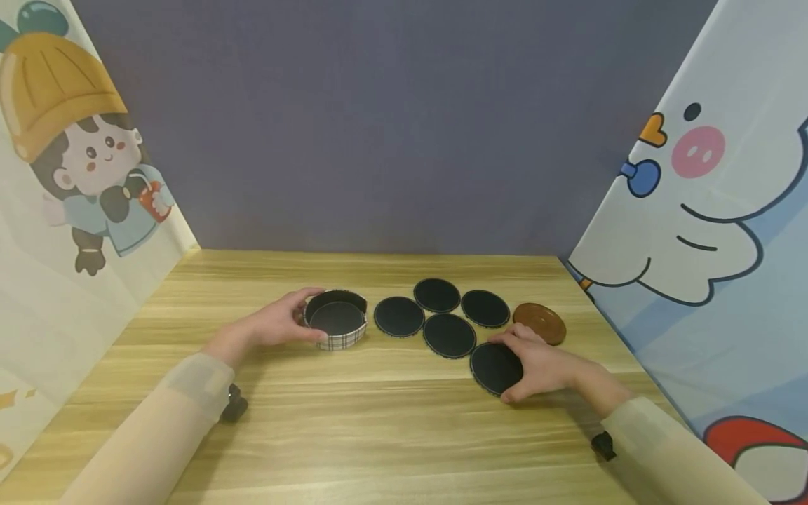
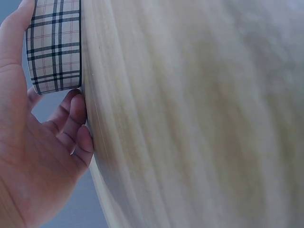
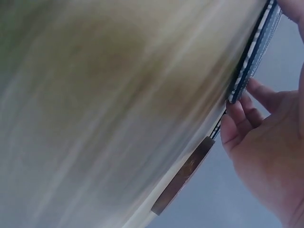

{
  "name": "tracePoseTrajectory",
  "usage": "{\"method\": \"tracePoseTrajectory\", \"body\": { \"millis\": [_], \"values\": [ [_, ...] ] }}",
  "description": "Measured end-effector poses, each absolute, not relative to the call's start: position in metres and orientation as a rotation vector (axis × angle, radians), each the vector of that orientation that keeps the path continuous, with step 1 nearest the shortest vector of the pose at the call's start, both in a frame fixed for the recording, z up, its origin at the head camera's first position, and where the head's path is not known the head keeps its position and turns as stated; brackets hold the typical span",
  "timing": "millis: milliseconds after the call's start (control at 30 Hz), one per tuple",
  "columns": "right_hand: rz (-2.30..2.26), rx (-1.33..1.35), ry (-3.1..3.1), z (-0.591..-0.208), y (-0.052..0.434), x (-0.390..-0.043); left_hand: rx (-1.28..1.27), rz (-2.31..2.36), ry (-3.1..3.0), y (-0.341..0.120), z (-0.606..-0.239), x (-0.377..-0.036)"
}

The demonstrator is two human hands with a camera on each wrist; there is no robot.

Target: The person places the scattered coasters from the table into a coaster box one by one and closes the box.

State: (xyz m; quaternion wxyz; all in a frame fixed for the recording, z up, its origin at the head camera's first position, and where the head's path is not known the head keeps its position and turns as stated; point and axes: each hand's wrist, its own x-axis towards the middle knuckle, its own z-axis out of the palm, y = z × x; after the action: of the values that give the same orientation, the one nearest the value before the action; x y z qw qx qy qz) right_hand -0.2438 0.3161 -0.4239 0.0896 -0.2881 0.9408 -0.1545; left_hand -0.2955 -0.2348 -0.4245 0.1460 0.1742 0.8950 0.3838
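Observation:
My left hand (image 1: 280,321) grips a round coaster holder (image 1: 341,341) by its side, thumb at the front and fingers behind. Its wall is beige plaid (image 2: 54,47), its inside black, and a notch shows at the right of the rim. With thumb and fingers at opposite edges, my right hand (image 1: 544,365) holds a round black coaster (image 1: 494,369). Seen edge-on in the right wrist view, this coaster (image 3: 251,54) is thin with a light patterned rim, close over the table. Several more black coasters (image 1: 449,335) lie flat between the two hands.
A brown round disc (image 1: 544,322) lies behind my right hand. The wood-grain table (image 1: 353,435) meets a grey back panel (image 1: 379,140), with cartoon-printed panels (image 1: 713,231) at both sides.

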Motion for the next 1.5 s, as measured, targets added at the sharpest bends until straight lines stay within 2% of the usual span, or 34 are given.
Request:
{"method": "tracePoseTrajectory", "body": {
  "millis": [667, 1500],
  "values": [
    [-0.561, -0.900, 2.887, -0.416, 0.300, -0.244, 0.508, 1.120, 2.567, -0.235, -0.426, -0.297],
    [-0.653, -1.015, 2.757, -0.413, 0.208, -0.262, 0.523, 1.117, 2.583, -0.234, -0.423, -0.295]
  ]
}}
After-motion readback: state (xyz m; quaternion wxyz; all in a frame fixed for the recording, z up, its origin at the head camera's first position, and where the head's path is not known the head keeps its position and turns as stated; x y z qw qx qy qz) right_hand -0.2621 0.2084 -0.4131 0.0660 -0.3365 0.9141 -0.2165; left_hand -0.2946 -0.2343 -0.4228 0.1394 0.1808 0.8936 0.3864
